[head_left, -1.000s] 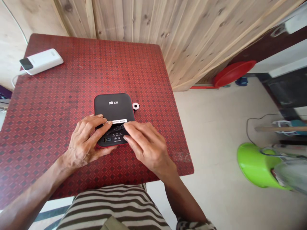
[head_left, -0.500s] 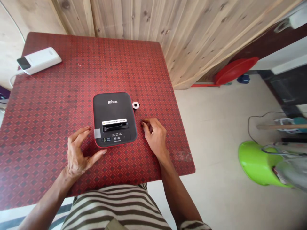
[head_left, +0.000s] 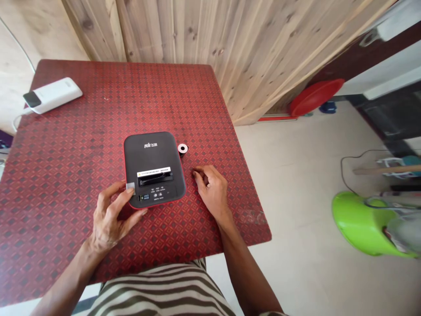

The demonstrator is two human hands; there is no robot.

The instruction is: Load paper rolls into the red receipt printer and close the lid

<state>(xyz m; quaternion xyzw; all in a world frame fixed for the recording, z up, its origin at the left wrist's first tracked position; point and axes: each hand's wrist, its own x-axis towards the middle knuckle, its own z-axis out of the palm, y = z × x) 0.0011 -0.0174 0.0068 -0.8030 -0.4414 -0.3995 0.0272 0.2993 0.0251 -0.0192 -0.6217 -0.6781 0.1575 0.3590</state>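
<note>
A black receipt printer point(head_left: 149, 156) with a red lower edge lies flat on the red patterned table point(head_left: 108, 114). It has a paper slot, a white warning strip, a small screen and buttons. My left hand point(head_left: 110, 215) is at its front left corner, fingers apart. One fingertip touches a grey piece of tape point(head_left: 130, 188) there, and the thumb reaches the front edge. To the right of the printer, my right hand point(head_left: 212, 188) rests on the table, loosely curled, with nothing visible in it. A small paper roll point(head_left: 183, 149) sits close against the printer's right side.
A white power bank point(head_left: 57, 94) with a cable lies at the table's far left. A wooden plank wall point(head_left: 197, 35) rises behind the table. On the floor to the right are a green bucket point(head_left: 351, 224), a red basin point(head_left: 315, 96) and a loose cable.
My left hand has moved in to the printer, and a finger now touches the grey tape. My right hand stays curled on the table. The view has shifted slightly.
</note>
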